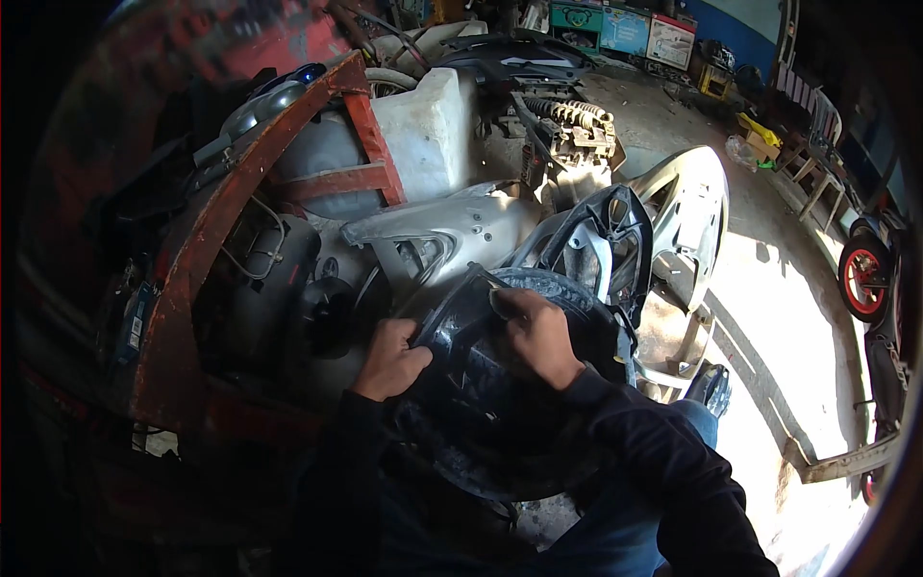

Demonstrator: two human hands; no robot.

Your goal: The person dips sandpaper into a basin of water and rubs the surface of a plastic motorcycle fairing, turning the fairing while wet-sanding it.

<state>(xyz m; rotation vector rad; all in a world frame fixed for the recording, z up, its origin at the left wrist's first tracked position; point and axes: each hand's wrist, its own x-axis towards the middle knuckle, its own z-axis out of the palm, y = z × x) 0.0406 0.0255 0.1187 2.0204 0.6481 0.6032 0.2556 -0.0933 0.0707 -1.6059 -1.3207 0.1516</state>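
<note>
A: Sunlit concrete floor (779, 327) off to our right, a rusty red frame (370, 135) on the left, kinda cluttered. What have our 2 hands got?

B: We've got a glossy black panel (450, 322) right in front of us, above a big round tub (569, 290). Our left hand (392, 362) has its fingers curled tight on the panel's left edge.

A: And the right?

B: Our right hand (540, 337) is half-fisted over the panel's right side. Can't tell if anything's tucked in it. Grey bodywork (471, 226) sits just beyond.
</note>
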